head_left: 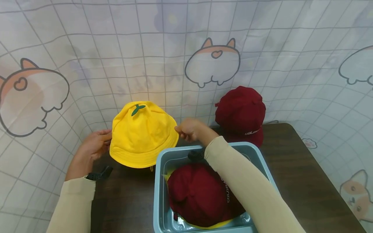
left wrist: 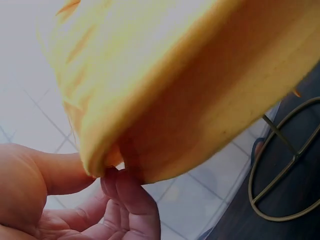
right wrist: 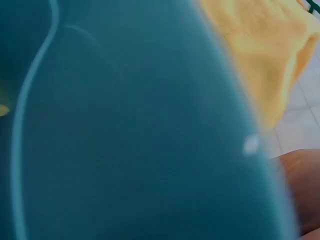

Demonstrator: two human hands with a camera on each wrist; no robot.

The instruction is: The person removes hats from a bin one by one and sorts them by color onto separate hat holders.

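Note:
A yellow bucket hat with a green sprout on its crown is upright at the back left of the table. My left hand pinches its brim on the left; in the left wrist view the thumb and fingertips meet at the brim's edge. On the other side my right hand pinches the brim's right edge. The right wrist view shows mostly the blue bin's wall, with the yellow hat beyond it and only part of the hand. A wire stand shows below the hat in the left wrist view.
In front stands a light blue bin holding a dark red cap with yellow fabric under it. My right forearm crosses over the bin. Another dark red cap is at the back right of the dark table. A patterned curtain closes the back.

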